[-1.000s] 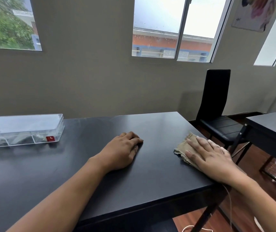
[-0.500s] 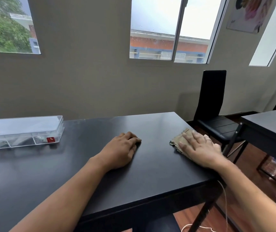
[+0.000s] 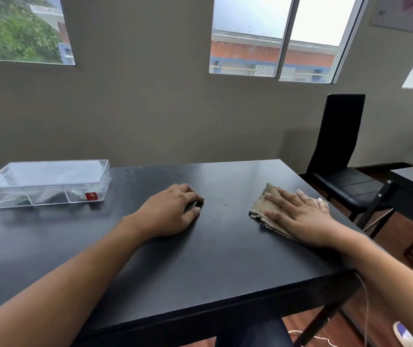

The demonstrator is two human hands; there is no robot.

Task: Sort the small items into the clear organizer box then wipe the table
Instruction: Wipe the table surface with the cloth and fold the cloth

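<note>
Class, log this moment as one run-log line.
phase: wiping | right hand: flat on folded tan cloth | left hand: resting on black table | clear plastic organizer box: lid closed, far left

Left hand (image 3: 169, 214) palm-down with fingers curled; right hand (image 3: 298, 215) flat, fingers spread.

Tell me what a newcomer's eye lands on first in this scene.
First, the right hand pressed flat on a tan cloth near the black table's right edge. Next, the left hand resting, fingers curled, at mid-table. Then the clear organizer box, lid on, at the far left, and a black chair beyond the table's right end.
</note>
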